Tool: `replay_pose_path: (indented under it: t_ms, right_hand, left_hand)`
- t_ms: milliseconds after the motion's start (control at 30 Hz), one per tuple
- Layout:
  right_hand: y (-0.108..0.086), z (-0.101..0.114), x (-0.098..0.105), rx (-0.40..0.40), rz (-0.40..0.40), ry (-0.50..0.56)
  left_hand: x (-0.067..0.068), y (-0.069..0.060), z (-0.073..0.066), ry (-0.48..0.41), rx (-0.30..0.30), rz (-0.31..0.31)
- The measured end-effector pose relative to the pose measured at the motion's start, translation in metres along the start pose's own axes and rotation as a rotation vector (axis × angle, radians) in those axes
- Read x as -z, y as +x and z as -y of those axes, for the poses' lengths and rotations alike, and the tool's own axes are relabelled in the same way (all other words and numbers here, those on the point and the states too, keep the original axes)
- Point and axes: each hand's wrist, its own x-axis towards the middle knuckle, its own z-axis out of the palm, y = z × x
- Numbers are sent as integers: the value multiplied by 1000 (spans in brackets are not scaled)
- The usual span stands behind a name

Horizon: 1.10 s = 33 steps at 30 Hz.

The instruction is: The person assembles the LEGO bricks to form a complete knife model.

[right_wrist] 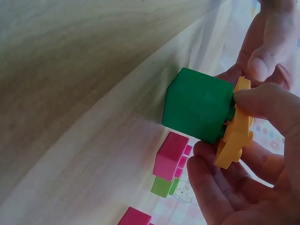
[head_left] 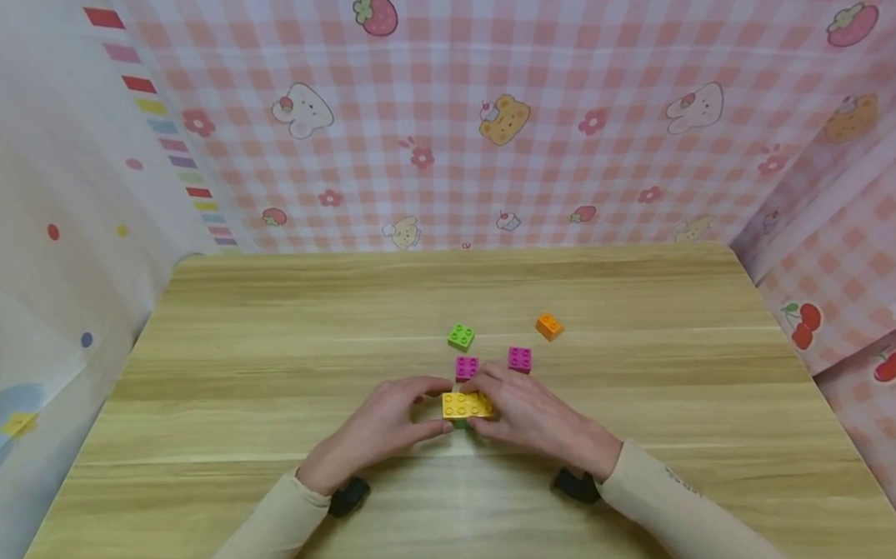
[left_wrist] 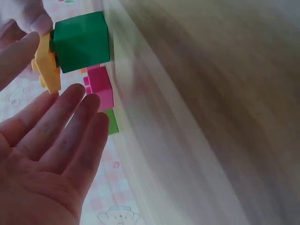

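One yellow block (head_left: 457, 406): sat tilted atop green block (right_wrist: 197, 104), apparently mid-fitting
Right hand (head_left: 530, 408): pinched yellow block
Left hand (head_left: 382, 421): spread loosely around left end
Green block: likely called for aligned pressing

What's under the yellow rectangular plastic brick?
A dark green cube-like plastic block, a few top studs showing in the gap beneath the yellow brick. The brick's underside and the block's other studs are covered; can't tell if any engage.

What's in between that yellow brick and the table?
The green block: both wrist views show it under the yellow brick, on the table's side.
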Motion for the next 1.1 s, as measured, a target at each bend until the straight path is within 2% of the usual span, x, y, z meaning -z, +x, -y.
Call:
replay_pose_path:
  t_ms: [300,433,633,867,1100]
  right_hand:
    - [-1,-1,3,26,20,17]
    - [-1,0,3,6,22,33]
    - [-2,0,0,-22,13,57]
    - [-4,-3,-6,-19,-32,59]
    - [-11,-6,3,-87,-8,201]
  left_hand:
    - [0,6,-4,59,-10,-13]
    - [1,7,-6,86,-15,-8]
    - [0,8,-8,116,12,19]
    - [-1,10,-7,94,-29,20]
    - [-3,10,-4,75,-35,18]
